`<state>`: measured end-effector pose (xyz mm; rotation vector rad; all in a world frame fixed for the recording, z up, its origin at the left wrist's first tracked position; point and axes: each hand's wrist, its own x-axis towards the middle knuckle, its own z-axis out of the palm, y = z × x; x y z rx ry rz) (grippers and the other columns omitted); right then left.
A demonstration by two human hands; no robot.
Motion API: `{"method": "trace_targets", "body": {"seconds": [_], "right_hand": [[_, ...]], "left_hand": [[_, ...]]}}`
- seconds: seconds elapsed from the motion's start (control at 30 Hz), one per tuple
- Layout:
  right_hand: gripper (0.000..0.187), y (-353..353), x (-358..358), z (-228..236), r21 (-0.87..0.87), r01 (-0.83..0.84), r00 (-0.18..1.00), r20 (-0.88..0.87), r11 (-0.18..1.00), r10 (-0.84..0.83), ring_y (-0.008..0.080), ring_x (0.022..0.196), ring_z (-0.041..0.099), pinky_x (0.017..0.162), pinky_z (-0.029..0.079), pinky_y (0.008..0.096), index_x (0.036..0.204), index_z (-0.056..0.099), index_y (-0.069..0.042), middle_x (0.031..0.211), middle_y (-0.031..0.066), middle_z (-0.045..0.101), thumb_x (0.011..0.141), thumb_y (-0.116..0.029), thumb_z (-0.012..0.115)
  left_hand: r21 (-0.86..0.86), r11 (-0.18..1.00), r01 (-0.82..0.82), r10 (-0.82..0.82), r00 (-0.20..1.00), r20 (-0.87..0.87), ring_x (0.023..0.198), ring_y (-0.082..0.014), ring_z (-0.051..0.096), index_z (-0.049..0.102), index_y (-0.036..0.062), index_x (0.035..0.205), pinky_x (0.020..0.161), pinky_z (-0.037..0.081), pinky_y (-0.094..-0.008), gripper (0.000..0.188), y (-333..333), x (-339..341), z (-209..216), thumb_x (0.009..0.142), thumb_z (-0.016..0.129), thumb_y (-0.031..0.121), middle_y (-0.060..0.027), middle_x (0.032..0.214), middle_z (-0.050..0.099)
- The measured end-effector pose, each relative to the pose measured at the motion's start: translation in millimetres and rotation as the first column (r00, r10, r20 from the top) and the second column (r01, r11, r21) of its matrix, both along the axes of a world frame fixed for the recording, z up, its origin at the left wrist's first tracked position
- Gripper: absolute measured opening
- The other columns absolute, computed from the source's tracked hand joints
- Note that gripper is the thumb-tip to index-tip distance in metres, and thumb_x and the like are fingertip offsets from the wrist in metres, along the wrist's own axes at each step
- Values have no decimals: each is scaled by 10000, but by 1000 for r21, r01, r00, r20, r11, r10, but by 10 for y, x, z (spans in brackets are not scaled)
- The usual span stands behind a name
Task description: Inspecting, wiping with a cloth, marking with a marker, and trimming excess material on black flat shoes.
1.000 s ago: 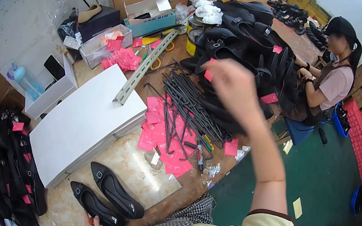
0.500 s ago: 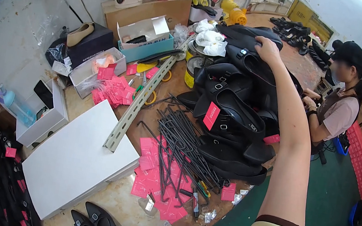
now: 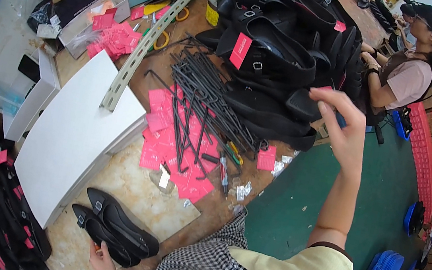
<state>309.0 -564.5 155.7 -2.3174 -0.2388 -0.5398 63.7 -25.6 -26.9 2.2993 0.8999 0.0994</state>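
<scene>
My right hand [image 3: 344, 129] is raised at the right side of the shoe pile, thumb and bent fingers apart, with nothing visible between them. Its fingertips are close to the heel of a black shoe [image 3: 303, 103] on the pile's lower edge. At the bottom, my left hand [image 3: 103, 266] is closed beside a pair of black pointed flats with buckles [image 3: 116, 227]. A small orange bit shows at its fingertips; what it belongs to is too small to make out. Higher up, a black buckled shoe [image 3: 277, 47] carries a pink tag [image 3: 240, 51].
Black hooked rods [image 3: 205, 98] lie over pink cards [image 3: 168, 144], with a marker [image 3: 223, 174] alongside. A white box [image 3: 75, 127] and slotted metal strip [image 3: 140, 58] stand left. Tagged black shoes [image 3: 2, 201] hang at far left. A co-worker [image 3: 406, 70] works behind the pile.
My right hand has come back from the top of the pile toward me. My left hand has appeared beside the pair of flats. The whole view has shifted downward.
</scene>
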Motion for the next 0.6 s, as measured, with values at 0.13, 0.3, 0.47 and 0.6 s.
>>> {"method": "trace_targets", "body": {"seconds": [0.13, 0.3, 0.47, 0.6], "right_hand": [[171, -3, -548, -546, 146, 155, 978, -165, 977, -131, 156, 862, 682, 771, 513, 267, 1045, 708, -2, 933, 99, 717, 895, -13, 626], [289, 222, -648, -952, -160, 117, 974, -175, 980, -145, 261, 943, 658, 815, 527, 335, 1136, 677, -48, 1012, 103, 693, 849, -81, 682], [630, 305, -27, -1429, -640, 229, 972, 188, 733, -140, 296, 1150, 569, 952, 467, 392, 1360, 493, -32, 1263, 176, 585, 813, -245, 719], [444, 268, 241, -1138, -604, 254, 944, -15, 755, -330, 351, 969, 651, 819, 522, 415, 1294, 550, -52, 1096, 200, 654, 862, -123, 623]], "left_hand": [[-22, 999, 33, -34, 999, -12, 539, -117, 442, 454, -116, 1372, 481, 374, -265, 552, -6, -13, 9, 940, 640, 174, -93, 740, 591], [-14, 999, 52, -51, 998, 21, 598, -124, 512, 440, -97, 1396, 520, 424, -273, 572, 52, -155, -89, 933, 645, 169, -120, 832, 616], [122, 989, 87, -94, 994, 58, 972, -268, 596, 463, -40, 1403, 845, 474, -346, 552, -167, -71, 60, 932, 636, 190, -215, 1117, 612], [165, 943, 289, -324, 911, 254, 1317, -397, 428, 522, -6, 1356, 1115, 308, -438, 549, -405, -126, 361, 867, 683, 184, -249, 1373, 493]]}}
